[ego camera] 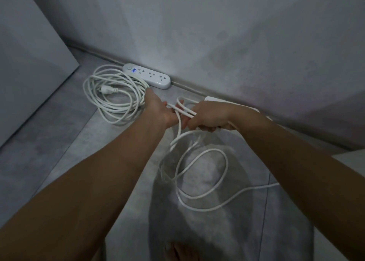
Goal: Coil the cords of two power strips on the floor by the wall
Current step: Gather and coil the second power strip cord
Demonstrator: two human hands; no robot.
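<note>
A white power strip (146, 75) with a blue lit display lies against the wall. Its cord (110, 100) sits coiled on the floor to its left, plug in the middle. A second white power strip (214, 98) lies by the wall further right, mostly hidden behind my right hand (209, 116). That hand grips a bundle of loops of the second cord (201, 167), which hangs down in loose loops over the floor. My left hand (161, 109) is palm up with straight fingers, touching the same loops beside the right hand.
A grey wall with a baseboard runs diagonally across the back. A pale panel or door stands at the left. The floor is grey tile. My bare foot (181, 252) shows at the bottom edge.
</note>
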